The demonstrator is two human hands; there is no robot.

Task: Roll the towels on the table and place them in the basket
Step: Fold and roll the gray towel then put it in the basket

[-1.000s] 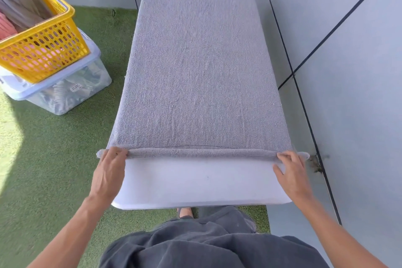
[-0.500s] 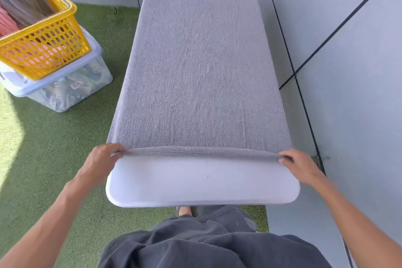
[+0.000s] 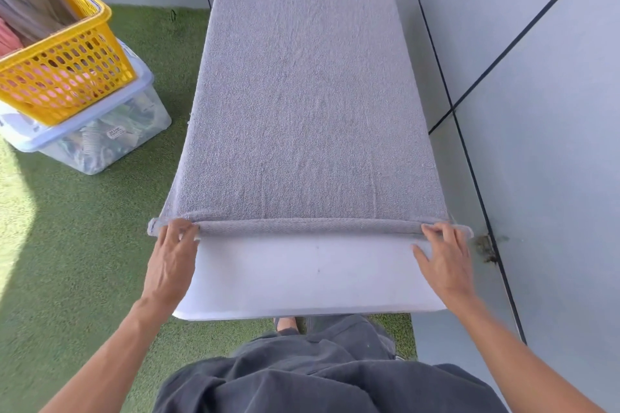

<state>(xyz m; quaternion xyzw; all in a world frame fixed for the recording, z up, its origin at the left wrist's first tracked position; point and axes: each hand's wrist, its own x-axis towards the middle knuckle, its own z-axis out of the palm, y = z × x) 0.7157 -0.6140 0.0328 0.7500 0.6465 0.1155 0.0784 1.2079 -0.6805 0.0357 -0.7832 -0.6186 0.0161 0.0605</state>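
Note:
A grey towel (image 3: 302,94) lies flat along the white table (image 3: 308,275), covering nearly all of it. Its near edge is turned over into a thin roll (image 3: 308,226) that runs across the table's width. My left hand (image 3: 172,261) presses its fingertips on the roll's left end, where a bit of cloth sticks out past the table's side. My right hand (image 3: 443,258) rests flat with its fingertips on the roll's right end. A yellow basket (image 3: 67,74) stands at the left, with grey and pink cloth inside.
The basket sits on a clear lidded storage box (image 3: 97,137) on green artificial turf (image 3: 77,245). Grey wall panels (image 3: 536,111) run close along the table's right side and behind it. My dark trousers fill the bottom of the view.
Both hands have gone from pinching the towel's edge at the table's corners to lying flatter on it, and the rolled strip looks a little thicker.

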